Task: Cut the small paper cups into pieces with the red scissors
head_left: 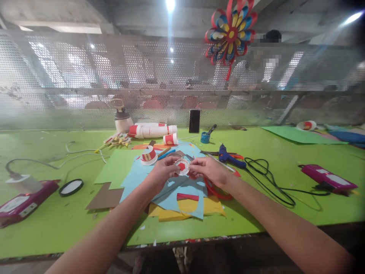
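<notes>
Between my two hands is a small round white paper disc (186,169) with dark specks and a red shape in its middle. My left hand (163,172) pinches its left edge. On the opposite edge, the fingertips of my right hand (209,170) are closed. Light blue paper sheets (182,186) lie beneath, one with a round hole cut in it. A cut red-and-white paper cup (148,155) stands upside down just beyond my left hand. Near my right hand rest a blue glue gun (231,156) and red-handled scissors (218,191), partly hidden by that hand.
Purple power strips lie at left (28,201) and right (327,178), with loose cables. Stacked paper cups (154,131), a spray bottle (122,121), a phone (194,121) and a blue jar (205,137) stand at the back. A paper flower (231,34) hangs on the perforated screen.
</notes>
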The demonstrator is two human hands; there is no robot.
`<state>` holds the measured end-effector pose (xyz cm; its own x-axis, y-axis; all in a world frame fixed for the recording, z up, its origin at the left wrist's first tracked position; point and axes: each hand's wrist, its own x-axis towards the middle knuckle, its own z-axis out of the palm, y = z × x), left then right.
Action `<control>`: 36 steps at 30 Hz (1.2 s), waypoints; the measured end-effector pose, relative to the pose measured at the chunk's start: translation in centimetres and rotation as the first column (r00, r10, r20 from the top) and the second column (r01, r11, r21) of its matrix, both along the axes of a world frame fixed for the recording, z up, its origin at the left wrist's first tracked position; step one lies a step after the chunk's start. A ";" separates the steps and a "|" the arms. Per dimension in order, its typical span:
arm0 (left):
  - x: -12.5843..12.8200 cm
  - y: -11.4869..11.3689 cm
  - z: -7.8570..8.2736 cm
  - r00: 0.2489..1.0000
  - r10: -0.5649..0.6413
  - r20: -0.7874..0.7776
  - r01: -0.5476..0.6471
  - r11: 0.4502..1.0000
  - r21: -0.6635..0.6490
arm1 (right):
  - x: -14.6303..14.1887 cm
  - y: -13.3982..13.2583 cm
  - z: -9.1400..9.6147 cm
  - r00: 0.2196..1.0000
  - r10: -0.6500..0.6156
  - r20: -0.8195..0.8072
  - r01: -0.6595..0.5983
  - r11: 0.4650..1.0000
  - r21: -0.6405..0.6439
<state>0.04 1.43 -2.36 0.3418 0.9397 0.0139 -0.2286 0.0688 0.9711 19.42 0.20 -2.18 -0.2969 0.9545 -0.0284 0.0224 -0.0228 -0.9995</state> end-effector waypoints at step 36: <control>0.3 -0.5 0.3 0.974 -0.059 0.220 0.105 0.973 -0.205 | -0.3 -0.1 -0.2 0.923 -0.294 0.249 0.117 0.830 0.545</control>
